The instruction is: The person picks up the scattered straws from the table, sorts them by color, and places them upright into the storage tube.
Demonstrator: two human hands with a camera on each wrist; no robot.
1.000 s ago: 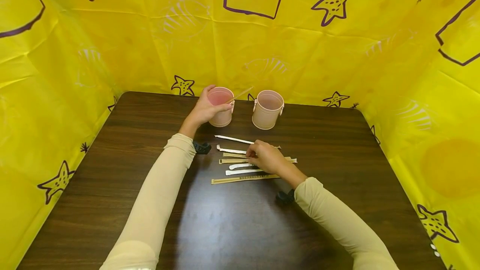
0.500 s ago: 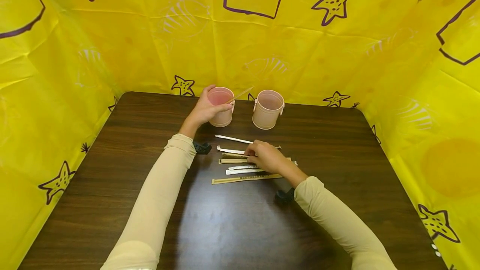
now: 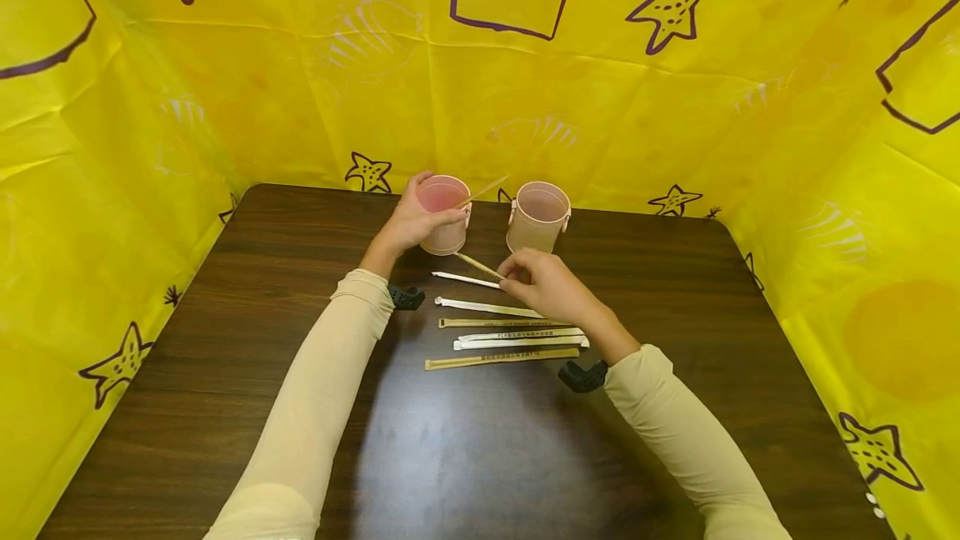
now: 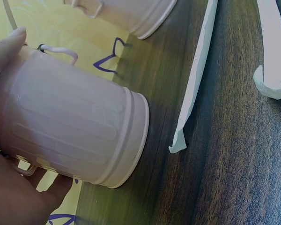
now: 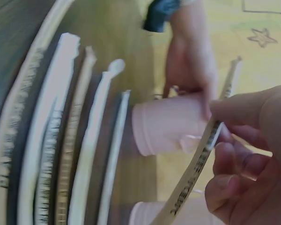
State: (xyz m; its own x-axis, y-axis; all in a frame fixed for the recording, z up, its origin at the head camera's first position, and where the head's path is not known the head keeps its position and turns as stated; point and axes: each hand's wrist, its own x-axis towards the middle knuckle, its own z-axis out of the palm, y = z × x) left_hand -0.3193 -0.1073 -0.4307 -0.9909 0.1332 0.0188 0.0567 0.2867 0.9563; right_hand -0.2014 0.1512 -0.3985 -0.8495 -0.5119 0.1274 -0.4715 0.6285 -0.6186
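Observation:
My left hand (image 3: 411, 219) grips a small pink bucket (image 3: 450, 237) at the back of the table, thumb at its rim. A tan wrapped straw (image 3: 489, 187) leans out of this bucket. My right hand (image 3: 553, 288) pinches another tan paper-wrapped straw (image 5: 196, 161) between thumb and fingers, raised above the row on the table. Dark printing runs along its wrapper in the right wrist view. Below that hand lie several wrapped straws, white ones (image 3: 487, 307) and tan ones (image 3: 498, 359), roughly parallel.
To the right of the gripped bucket stands a second pink bucket (image 3: 531, 233) with side handles. The dark wooden table (image 3: 300, 257) ends at a yellow curtain (image 3: 300, 90) printed with starfish and fish, which surrounds it on the back and sides.
The right hand has picked a tan straw out of the row and lifted it up toward the buckets. My left hand stays on its bucket.

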